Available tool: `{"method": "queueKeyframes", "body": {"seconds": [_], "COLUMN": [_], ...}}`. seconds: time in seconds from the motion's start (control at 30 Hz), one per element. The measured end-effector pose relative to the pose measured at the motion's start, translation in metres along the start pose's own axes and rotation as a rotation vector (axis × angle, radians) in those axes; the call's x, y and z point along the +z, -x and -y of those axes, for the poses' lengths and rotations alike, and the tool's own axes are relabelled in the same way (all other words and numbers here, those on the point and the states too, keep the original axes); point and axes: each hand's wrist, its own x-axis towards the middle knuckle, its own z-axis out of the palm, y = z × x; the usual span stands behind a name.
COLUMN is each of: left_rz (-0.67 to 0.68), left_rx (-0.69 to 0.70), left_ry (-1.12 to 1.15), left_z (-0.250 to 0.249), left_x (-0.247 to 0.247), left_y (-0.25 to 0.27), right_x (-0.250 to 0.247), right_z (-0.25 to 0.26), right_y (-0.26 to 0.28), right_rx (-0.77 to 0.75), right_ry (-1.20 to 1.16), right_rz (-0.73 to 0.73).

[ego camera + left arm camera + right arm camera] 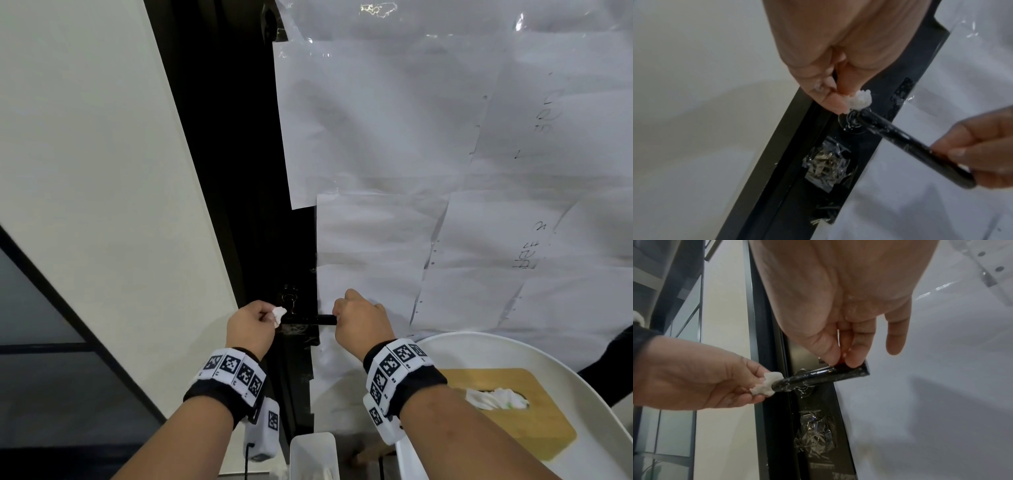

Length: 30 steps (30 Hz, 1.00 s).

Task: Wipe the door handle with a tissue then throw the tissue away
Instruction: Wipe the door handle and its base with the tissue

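Note:
A black lever door handle sticks out from the dark door edge. My left hand pinches a small crumpled white tissue against the handle's pivot end. My right hand pinches the handle's free end between thumb and fingers, little finger held out straight.
The door is covered with taped white paper sheets. A white wall lies to the left. A white chair at lower right carries a wooden-topped tissue box. A small white bin stands below the handle.

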Motion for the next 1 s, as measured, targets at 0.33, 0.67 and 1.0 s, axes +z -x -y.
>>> {"method": "queueKeyframes", "body": {"seconds": [0.33, 0.67, 1.0], "left_rz": [-0.069, 0.102, -0.129], "left_rx": [-0.423, -0.503, 0.042], "left_ry": [0.641, 0.796, 0.007], "left_z": [-0.003, -0.010, -0.004], "left_x": [0.025, 0.020, 0.005], "left_y": [0.002, 0.004, 0.015], "right_x": [-0.001, -0.001, -0.001], "right_z": [0.002, 0.002, 0.003], "right_y": [0.002, 0.000, -0.003], "right_rx": [0.011, 0.012, 0.021], "right_ry": [-0.008, -0.002, -0.011], "right_rz": [0.009, 0.008, 0.013]}}
